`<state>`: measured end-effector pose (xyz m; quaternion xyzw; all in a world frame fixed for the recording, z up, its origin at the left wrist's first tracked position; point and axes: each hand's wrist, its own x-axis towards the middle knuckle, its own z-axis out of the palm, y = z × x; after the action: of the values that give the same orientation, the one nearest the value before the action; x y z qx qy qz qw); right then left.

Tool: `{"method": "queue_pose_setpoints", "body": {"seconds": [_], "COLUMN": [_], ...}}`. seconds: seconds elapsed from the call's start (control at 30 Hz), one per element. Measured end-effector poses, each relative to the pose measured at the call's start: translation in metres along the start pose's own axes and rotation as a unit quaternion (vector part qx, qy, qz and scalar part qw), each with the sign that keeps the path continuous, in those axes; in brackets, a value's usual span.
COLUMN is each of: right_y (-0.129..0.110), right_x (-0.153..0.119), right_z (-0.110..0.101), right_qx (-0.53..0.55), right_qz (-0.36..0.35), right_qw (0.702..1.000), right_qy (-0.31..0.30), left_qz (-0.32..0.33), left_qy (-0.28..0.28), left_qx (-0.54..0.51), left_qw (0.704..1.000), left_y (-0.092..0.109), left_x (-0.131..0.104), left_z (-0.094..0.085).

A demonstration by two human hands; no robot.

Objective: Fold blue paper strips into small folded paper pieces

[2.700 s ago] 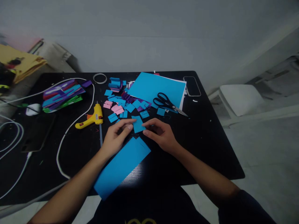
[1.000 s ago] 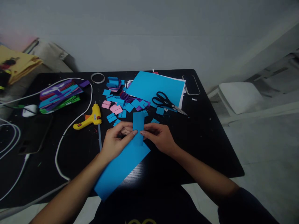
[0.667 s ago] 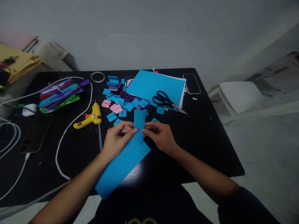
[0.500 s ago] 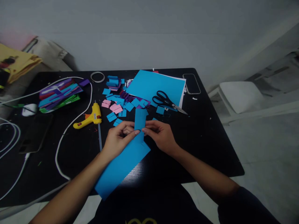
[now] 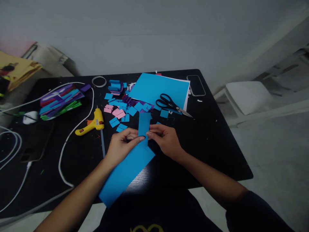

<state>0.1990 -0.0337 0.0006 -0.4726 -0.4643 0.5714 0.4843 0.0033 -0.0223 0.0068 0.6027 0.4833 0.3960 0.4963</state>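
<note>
A narrow strip of blue paper (image 5: 144, 125) stands up between my two hands. My left hand (image 5: 123, 143) pinches its left edge, thumb in front and fingers behind. On the opposite edge, my right hand (image 5: 166, 141) is closed with thumb and fingertips gripping the strip. Under my left hand and forearm lies a larger sheet of blue paper (image 5: 127, 174), slanting toward the table's front edge. Whether the strip and this sheet are joined is not clear. Just beyond my hands are small folded blue paper pieces (image 5: 122, 127) and pink ones (image 5: 118, 113).
A yellow glue gun (image 5: 93, 122) with a glue stick lies left of my hands. Black-handled scissors (image 5: 172, 104) rest partly on a blue sheet (image 5: 159, 85) at the back. A white cable (image 5: 61, 154) loops across the left side. A phone (image 5: 196, 85) sits at the far right corner.
The view has shifted very slightly. Both hands keep the same pinch on the blue strip, with no clear movement.
</note>
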Motion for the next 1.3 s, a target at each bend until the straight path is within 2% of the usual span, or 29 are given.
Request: {"method": "queue_pose_setpoints", "body": {"seconds": [0.3, 0.43, 0.8, 1.3], "right_y": [0.0072, 0.0062, 0.0033, 0.0058], "right_x": [0.0032, 0.0031, 0.0021, 0.0], "right_z": [0.0021, 0.0019, 0.0014, 0.0039], "right_qx": [-0.025, -0.048, -0.044, -0.061], "right_qz": [0.028, 0.019, 0.013, 0.024], "right_qw": [0.999, 0.999, 0.999, 0.998], "right_qy": [0.01, -0.008, -0.005, -0.013], "left_qz": [-0.017, -0.023, -0.041, 0.027], "left_qy": [0.005, -0.003, -0.013, 0.003], "left_qx": [-0.009, -0.006, -0.023, 0.06], "left_qw": [1.0, 1.0, 0.999, 0.998], "left_y": [-0.0003, -0.0008, -0.0045, -0.001], "left_x": [-0.0002, -0.0007, 0.0005, -0.0016], "left_z": [0.0007, 0.0008, 0.0005, -0.0025]}}
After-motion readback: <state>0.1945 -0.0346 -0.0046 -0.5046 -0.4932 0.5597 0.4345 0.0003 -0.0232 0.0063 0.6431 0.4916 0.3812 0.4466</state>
